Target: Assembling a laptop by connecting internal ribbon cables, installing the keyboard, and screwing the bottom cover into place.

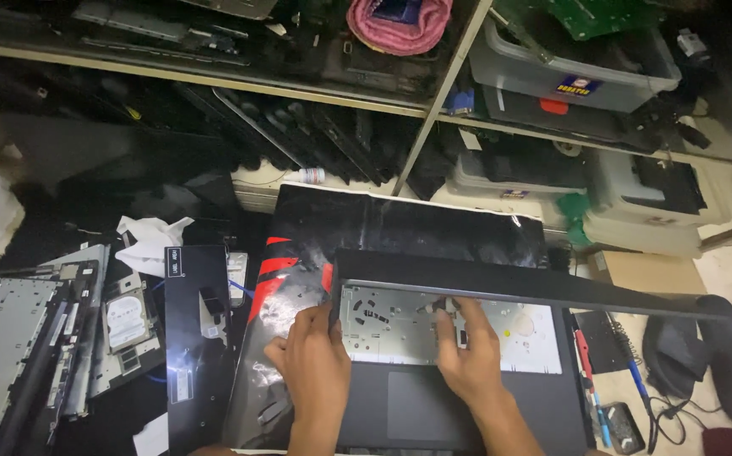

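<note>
- Left hand (317, 359) grips the near-left corner of the laptop base (433, 397), fingers curled over its left edge by the metal keyboard tray (400, 325); closed on the casing, holding it steady.
- Right hand (465, 355) lies on the keyboard tray, fingertips (448, 311) pressed into it near its middle. Cannot tell whether it pinches a small part or only presses; nothing shows between the fingers.
- Laptop base lies flat on a black and red mat (298, 253), touchpad (421, 393) toward the person, keyboard gone so the bare tray shows. A thin black bezel frame (535, 291) runs along the far edge of the base, tilted and lifted at its right end.
- Judgement: best to keep the left hand bracing the corner while the right works with fingertip pressure only; the tray looks thin and full of cut-outs, so prying hard could bend it.
- Judgement: the frame overhangs the far edge of the tray; lifting the right hand steeply could knock it.
- Left of the base: a black panel (198, 338) just beside the mat, then a hard drive (125, 321) and stripped laptop shells (19, 355). Little free room there.
- Right of the base: screwdrivers (590, 380) just beside its edge, a dark cable bundle (704, 355) farther off.
- Beyond the base: shelves (433, 110) with grey bins (568, 59); open mat lies between.
</note>
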